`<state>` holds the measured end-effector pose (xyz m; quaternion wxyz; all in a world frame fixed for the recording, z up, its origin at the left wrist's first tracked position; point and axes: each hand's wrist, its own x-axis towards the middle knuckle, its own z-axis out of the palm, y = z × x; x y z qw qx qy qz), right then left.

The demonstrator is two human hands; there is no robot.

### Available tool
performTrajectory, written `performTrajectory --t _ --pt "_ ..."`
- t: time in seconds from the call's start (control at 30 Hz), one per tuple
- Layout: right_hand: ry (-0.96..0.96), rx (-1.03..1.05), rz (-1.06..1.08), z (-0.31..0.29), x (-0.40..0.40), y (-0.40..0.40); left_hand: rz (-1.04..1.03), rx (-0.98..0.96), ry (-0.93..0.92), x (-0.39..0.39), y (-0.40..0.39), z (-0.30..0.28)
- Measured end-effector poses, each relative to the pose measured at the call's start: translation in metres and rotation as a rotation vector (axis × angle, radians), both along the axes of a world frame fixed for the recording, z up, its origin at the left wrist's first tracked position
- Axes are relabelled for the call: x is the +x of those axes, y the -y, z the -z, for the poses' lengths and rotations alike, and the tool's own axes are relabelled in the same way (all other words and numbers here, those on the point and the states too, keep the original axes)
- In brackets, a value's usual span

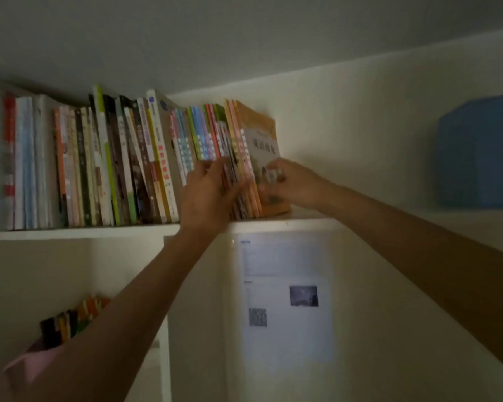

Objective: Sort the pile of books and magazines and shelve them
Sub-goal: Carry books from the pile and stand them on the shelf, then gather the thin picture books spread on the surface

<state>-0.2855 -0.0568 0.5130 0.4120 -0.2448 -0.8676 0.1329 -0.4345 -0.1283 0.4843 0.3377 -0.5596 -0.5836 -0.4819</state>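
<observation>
White shelving is filling the dim view, and its top shelf (302, 220) is carrying a long row of upright books (99, 163). My left hand (208, 195) is gripping a bundle of thin books (233, 169) at the row's right end, fingers curled round their spines. My right hand (288, 184) is resting on the cover of the outermost orange book (262, 134), fingers bent against it. A printed sheet (285, 294) is hanging on the panel below; a blue box (479, 152) is sitting further right.
</observation>
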Motion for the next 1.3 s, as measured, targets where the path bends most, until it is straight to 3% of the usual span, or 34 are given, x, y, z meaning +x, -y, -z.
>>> performTrajectory --t 0.13,0.23,0.4,0.73,0.9,1.03,1.1,1.17,1.3 --pt "-0.231 0.135 0.030 0.020 0.048 0.029 0.230 0.154 -0.051 0.032 0.024 0.040" --pt "-0.281 0.197 0.049 0.066 0.093 0.056 0.403 0.065 -0.145 0.072 0.032 0.092" --pt "-0.168 -0.021 0.194 0.175 0.148 0.057 0.653 -0.311 -0.059 0.127 0.000 0.197" --pt "0.127 -0.758 0.707 0.437 0.307 0.081 0.880 -1.216 0.114 0.247 -0.039 0.438" --pt "0.110 -1.121 0.848 0.529 0.389 0.112 0.874 -1.453 0.188 0.315 -0.040 0.518" --pt "-0.046 -1.233 0.930 0.570 0.444 0.120 0.912 -1.523 0.231 0.370 -0.045 0.551" --pt "-0.022 -1.101 1.077 0.591 0.478 0.117 0.898 -1.498 0.315 0.394 -0.054 0.566" --pt "0.092 -0.986 1.298 0.612 0.517 0.114 0.722 -1.467 0.335 0.414 -0.060 0.579" --pt "0.032 -1.335 1.692 0.636 0.564 0.118 0.518 -1.504 0.360 0.445 -0.063 0.604"
